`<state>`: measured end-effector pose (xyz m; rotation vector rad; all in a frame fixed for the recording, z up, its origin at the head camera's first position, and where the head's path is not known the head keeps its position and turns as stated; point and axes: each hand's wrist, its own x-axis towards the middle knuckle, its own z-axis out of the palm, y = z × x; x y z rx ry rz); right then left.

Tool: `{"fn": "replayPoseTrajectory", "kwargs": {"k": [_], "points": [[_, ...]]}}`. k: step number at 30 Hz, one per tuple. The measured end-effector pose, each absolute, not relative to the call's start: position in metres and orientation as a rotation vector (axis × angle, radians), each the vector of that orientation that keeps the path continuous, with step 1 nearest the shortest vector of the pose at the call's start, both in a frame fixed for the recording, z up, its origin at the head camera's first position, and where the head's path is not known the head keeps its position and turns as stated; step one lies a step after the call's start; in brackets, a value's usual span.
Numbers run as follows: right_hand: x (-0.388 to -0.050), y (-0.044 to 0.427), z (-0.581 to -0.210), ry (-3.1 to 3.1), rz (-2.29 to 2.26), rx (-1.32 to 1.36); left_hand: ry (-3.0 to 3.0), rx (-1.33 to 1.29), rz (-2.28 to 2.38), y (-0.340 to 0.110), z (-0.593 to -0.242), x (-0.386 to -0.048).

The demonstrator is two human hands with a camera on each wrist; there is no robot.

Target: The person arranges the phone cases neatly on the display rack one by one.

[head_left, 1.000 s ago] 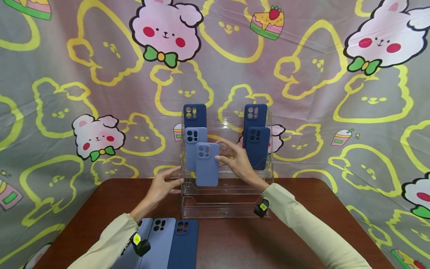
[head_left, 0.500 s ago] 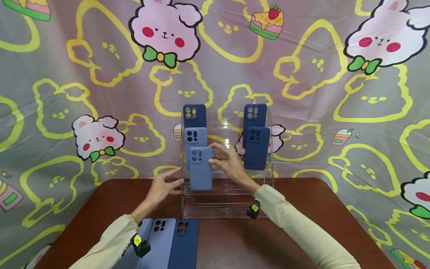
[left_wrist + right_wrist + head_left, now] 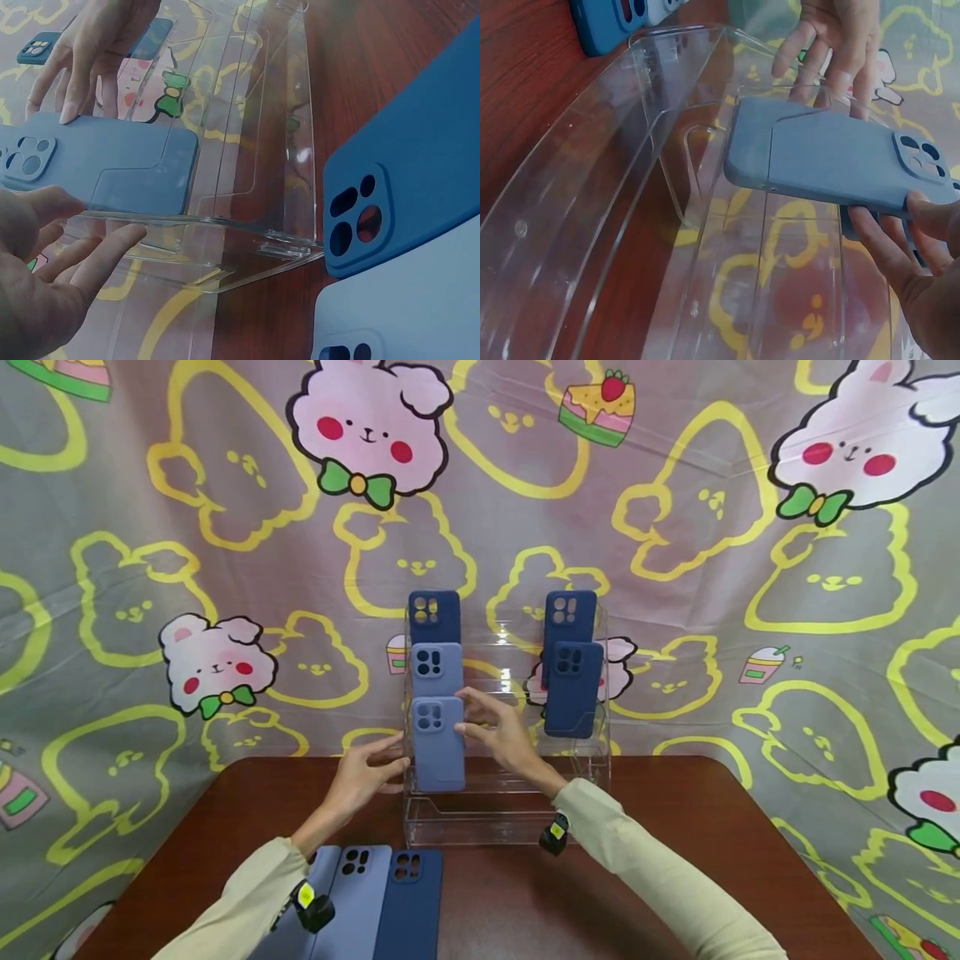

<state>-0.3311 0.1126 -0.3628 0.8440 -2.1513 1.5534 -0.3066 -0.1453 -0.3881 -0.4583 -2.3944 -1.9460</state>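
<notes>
In the head view, a light blue phone case (image 3: 438,760) stands upright at the left of a clear tiered display rack (image 3: 510,828). My right hand (image 3: 504,739) pinches its right edge between thumb and fingers. The right wrist view shows the lower end of this case (image 3: 817,161) behind the rack's clear front lip. My left hand (image 3: 363,772) is at the rack's left side, fingers extended against or close to the side panel. Behind the held case stand another light blue case (image 3: 437,668) and a dark blue case (image 3: 435,614).
Two dark blue cases, a front one (image 3: 573,693) and a rear one (image 3: 570,610), stand at the rack's right. On the brown table (image 3: 510,910), several cases lie at front left, including a dark blue case (image 3: 411,910) and a light blue case (image 3: 356,902). A patterned cloth (image 3: 675,568) hangs behind.
My right hand has carried the light blue phone case left and down, from in front of the rack into its left tier. My left hand has stayed at the rack's side.
</notes>
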Motion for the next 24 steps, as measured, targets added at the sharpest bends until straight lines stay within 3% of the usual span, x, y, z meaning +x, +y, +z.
{"fn": "replayPoseTrajectory", "kwargs": {"k": [24], "points": [[-0.322, 0.104, -0.374, -2.259, 1.176, 0.729, -2.418, -0.467, -1.888, -0.146, -0.39, -0.305]]}}
